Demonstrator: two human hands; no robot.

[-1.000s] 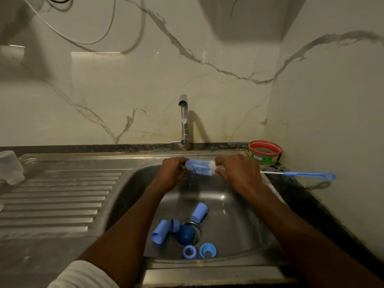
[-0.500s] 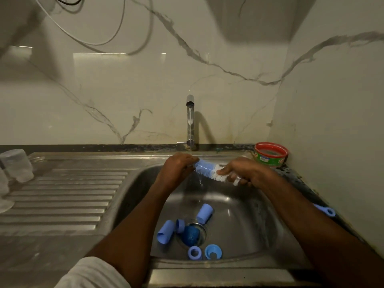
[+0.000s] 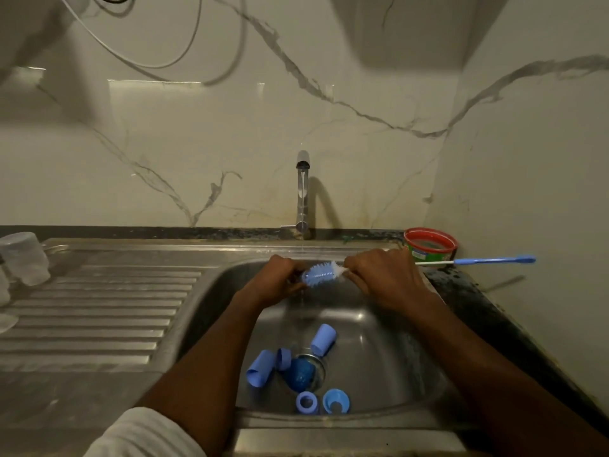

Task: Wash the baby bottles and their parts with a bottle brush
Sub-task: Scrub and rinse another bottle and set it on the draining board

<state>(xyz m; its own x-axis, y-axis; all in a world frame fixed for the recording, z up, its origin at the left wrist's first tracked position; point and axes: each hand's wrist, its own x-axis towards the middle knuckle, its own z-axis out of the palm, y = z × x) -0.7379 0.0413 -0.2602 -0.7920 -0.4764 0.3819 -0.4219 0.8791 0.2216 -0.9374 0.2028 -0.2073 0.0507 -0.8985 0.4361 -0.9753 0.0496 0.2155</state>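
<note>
Left hand: the left hand (image 3: 275, 281) is over the far part of the sink basin (image 3: 379, 341), fingers curled around the tip end of the bottle brush (image 3: 321, 273); whether anything more is enclosed in the palm cannot be told.
Right hand: the right hand (image 3: 384, 275) is level with the left and just to its right, fingers curled on the brush where bristles meet the stem.
Bottle brush: held roughly level between the two hands, blue-and-white bristle head exposed in the gap; its white stem and blue handle (image 3: 494, 259) stick out past the right hand, over the dark counter edge.
Water: a thin stream falls from the tap (image 3: 302, 192), which stands behind the hands, and passes by the bristle head.
Bottle parts: below the hands, on the basin floor around the drain, lie two light blue caps (image 3: 261, 367) (image 3: 323, 339), a smaller blue piece (image 3: 283, 358), a dark blue piece on the drain (image 3: 301, 374), and two ring collars (image 3: 306, 402) (image 3: 336, 401) nearest the person.
Clear bottle: a clear bottle (image 3: 24, 257) lies well to the left of the left hand, at the far end of the ribbed drainboard (image 3: 99, 311).
Tub: a red-rimmed green tub (image 3: 430, 245) sits just beyond the right hand, in the wall corner.
</note>
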